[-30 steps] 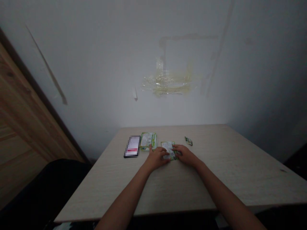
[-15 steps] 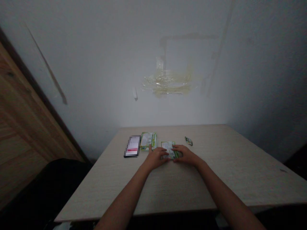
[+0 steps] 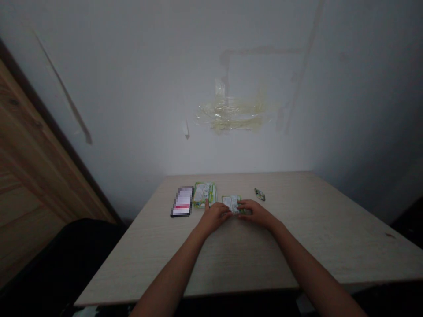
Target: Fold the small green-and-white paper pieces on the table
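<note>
Left hand point(image 3: 214, 217) and right hand point(image 3: 255, 213) flat on the worktop point(image 3: 297, 246), fingers loosely curled, pinching a small green packet point(image 3: 232, 203) between them; phone point(image 3: 182, 202) left of left hand.

Phone point(image 3: 182, 202) screen blurred, packet point(image 3: 232, 203) print illegible.

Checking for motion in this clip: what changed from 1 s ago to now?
Little. Both hands, left hand and right hand, stay on the small green-and-white packet; they have closed over its near end, so less of it shows. The phone, the second packet beside it, the small wrapper scrap and the table are as before.
</note>
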Motion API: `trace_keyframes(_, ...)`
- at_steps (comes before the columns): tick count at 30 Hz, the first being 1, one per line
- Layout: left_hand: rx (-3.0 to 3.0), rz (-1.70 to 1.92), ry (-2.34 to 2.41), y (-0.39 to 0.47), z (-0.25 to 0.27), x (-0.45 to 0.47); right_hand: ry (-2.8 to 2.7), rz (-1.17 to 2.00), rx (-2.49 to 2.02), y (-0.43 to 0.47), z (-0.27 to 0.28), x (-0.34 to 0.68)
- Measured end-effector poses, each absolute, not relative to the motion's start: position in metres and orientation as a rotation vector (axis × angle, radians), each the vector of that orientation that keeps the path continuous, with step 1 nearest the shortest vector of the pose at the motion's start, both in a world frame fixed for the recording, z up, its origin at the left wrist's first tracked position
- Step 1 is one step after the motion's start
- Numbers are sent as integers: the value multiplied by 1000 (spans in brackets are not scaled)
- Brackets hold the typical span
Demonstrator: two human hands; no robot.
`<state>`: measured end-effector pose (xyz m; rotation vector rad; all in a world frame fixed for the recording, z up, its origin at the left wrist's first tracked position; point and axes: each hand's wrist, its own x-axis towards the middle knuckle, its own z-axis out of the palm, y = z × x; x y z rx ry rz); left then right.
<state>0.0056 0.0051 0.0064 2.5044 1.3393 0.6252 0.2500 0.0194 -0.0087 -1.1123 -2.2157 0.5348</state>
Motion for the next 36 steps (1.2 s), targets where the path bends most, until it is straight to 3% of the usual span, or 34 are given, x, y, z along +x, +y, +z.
trace_keyframes(21,2593,824,1478,9,1,19,-1889,411,-1319,24,-14,231)
trace_keyframes(36,2653,789,1511,8,-5,16,-2040,192,-1306,27,-18,236)
